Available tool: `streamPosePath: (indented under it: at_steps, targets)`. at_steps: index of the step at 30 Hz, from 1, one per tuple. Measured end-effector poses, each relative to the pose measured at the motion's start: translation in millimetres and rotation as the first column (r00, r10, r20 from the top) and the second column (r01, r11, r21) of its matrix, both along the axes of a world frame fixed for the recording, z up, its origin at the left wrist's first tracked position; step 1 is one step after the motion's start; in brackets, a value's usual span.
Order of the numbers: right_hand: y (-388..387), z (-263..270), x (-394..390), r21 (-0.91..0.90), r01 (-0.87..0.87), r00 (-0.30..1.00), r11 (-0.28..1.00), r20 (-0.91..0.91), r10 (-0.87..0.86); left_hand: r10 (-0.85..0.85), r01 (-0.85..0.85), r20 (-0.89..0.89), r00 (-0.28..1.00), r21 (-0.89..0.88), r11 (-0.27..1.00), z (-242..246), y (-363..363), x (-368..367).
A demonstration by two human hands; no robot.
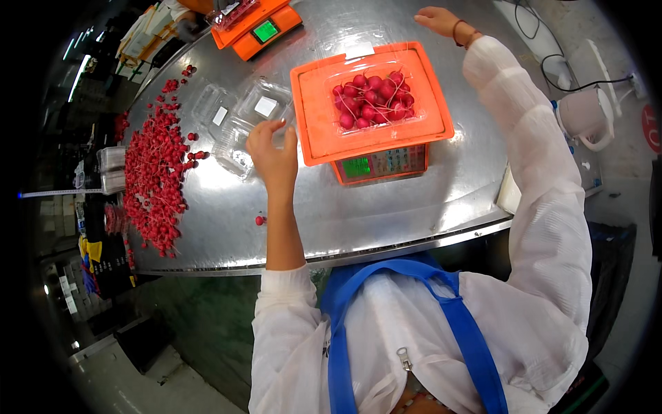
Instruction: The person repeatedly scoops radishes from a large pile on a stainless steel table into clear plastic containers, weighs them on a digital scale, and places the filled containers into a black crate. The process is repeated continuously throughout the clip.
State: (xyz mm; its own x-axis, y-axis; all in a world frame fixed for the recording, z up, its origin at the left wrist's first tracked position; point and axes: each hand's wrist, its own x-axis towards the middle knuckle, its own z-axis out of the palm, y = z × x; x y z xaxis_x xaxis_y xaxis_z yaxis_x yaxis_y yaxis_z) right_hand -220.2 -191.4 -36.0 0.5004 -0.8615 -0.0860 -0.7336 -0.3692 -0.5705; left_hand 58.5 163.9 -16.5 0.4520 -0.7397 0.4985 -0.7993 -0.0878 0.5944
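Observation:
On an orange digital scale (382, 163) sits an open clear plastic clamshell (339, 124) filled with red radishes (372, 98). Its lid, bearing a white label, leans back past the far rim of the orange pan (315, 139). My left hand (274, 155) is left of the pan, thumb and forefinger apart, over the edge of several empty clamshells (232, 150). Whether it touches them I cannot tell. Beyond the pan's far right corner is my right hand (439, 21), fingers pointing left. Nothing shows in it, but its inner side is hidden.
A large heap of radishes (155, 186) covers the left of the metal table (331, 222). One loose radish (260, 220) lies near the front edge. Across the table, another person's gloved hand (187, 28) is beside a second orange scale (264, 33). A white pitcher (584, 116) stands at right.

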Motion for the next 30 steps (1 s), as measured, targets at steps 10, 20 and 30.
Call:
streamPosePath:
  at_steps: [10,20,30]
  targets:
    - [-6,6,61,-0.038,-0.118,0.991,0.992,-0.063,0.115,-0.146,0.148,0.203,0.968,0.002,0.989,-3,-10,-35]
    - [24,22,45,-0.008,-0.169,0.983,0.986,0.068,0.169,-0.210,0.124,0.266,0.941,0.304,0.945,-19,-65,-61]
    - [30,10,20,0.045,-0.073,0.990,0.996,0.127,0.067,-0.047,0.070,0.194,0.980,-0.115,0.991,31,-9,22]
